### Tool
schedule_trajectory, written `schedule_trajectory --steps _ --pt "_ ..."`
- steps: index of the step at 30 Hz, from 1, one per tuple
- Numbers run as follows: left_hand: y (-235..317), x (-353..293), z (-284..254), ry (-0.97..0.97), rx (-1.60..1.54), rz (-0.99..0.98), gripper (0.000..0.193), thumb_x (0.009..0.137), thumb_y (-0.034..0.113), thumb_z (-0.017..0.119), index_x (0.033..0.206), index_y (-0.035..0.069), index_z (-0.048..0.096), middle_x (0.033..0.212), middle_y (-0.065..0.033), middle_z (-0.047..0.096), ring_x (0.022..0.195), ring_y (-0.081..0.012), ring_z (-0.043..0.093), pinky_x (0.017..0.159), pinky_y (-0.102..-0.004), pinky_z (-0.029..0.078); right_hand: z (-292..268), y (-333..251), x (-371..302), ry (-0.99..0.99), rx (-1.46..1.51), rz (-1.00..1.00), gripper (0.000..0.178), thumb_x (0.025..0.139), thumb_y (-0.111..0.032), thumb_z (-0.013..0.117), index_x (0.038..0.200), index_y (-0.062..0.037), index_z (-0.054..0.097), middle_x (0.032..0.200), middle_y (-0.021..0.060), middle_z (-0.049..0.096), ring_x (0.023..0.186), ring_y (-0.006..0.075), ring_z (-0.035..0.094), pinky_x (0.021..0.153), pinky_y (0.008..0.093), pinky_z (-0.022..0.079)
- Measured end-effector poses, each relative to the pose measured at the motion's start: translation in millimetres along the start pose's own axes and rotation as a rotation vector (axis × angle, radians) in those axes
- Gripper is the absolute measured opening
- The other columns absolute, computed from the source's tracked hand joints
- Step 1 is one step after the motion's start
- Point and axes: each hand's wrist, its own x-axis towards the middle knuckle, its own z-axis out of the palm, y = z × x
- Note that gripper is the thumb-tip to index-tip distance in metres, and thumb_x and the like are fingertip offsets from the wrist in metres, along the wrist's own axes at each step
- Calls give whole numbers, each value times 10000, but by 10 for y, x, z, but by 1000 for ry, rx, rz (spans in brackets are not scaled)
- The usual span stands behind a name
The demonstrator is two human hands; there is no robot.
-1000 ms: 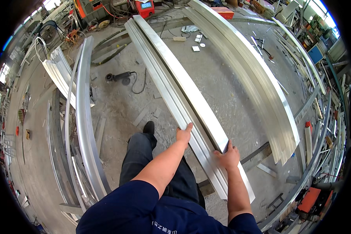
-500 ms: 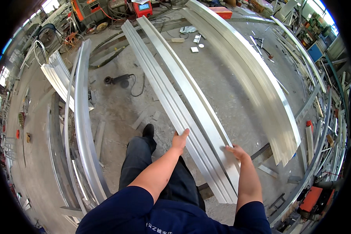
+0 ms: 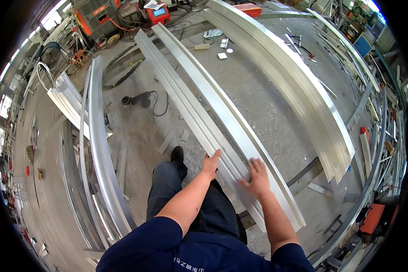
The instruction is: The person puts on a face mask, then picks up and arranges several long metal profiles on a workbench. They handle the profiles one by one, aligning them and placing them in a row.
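Two long silvery aluminium profiles (image 3: pixel 199 86) lie side by side in front of me, running from the near right to the far left. My left hand (image 3: pixel 210 164) grips the left edge of the left profile near its close end. My right hand (image 3: pixel 257 177) lies flat, fingers spread, on top of the right profile (image 3: pixel 240 127), just beside the seam between the two. My dark trouser leg and shoe (image 3: pixel 177 156) stand beside the profiles' left side.
A stack of similar profiles (image 3: pixel 303 99) lies to the right, and curved rails (image 3: pixel 99 149) rest on a rack to the left. An angle grinder with cable (image 3: pixel 138 100) lies on the concrete floor. Welding machines (image 3: pixel 156 13) stand at the back; an orange tool (image 3: pixel 371 217) is at lower right.
The profiles have shifted left and nearer to me. My right hand has moved from the right profile's outer edge onto its top face; my left hand stays on the left edge.
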Motion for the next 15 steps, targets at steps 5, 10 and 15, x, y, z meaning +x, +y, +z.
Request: schedule_trajectory --steps 5,10,15 --pt "4 98 -472 -179 -294 -279 669 890 401 746 1422 121 453 1390 -43 543 1267 -286 513 1068 -498 407 36 -275 -197 -172 67 -38 925 767 -443 778 1516 -76 377 1602 194 273 1482 355 257 1204 430 256" --pt "262 131 -596 -301 -236 -188 578 955 441 650 1374 70 504 1305 -89 603 1220 -278 557 1015 -484 453 -163 -255 -511 -313 365 482 928 719 -445 800 1479 -68 424 1385 238 532 1249 384 547 1036 422 457" --pt "478 105 -269 -63 -30 -122 666 900 448 711 1372 32 495 1294 -108 602 1152 -291 599 985 -466 485 -61 -480 -894 -86 125 446 884 684 -436 832 1386 -13 502 1172 214 615 1103 383 597 962 444 475"
